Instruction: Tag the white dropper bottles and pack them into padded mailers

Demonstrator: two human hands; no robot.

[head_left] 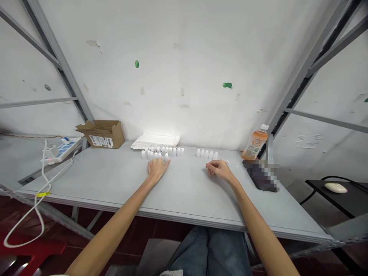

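On the left of the grey table, my left hand (156,168) is at the front of a cluster of small white dropper bottles (174,152). Its fingers curl down, largely hidden by the back of the hand, and the thumb lies against the nearest white bottle (166,156). To the right, my right hand (219,168) hovers low over the table with thumb and fingertips pinched together; whatever they hold is too small to make out. Just beyond it stands a short row of similar white bottles (206,154), upright. A small whitish piece (228,162) shows behind that hand.
Behind the cluster lies a stack of white paper (156,140), with an open cardboard box (105,134) to its left. An orange drink bottle (255,142) and a dark, blurred flat device (261,176) sit at right. A power strip (64,149) with white cable is far left.
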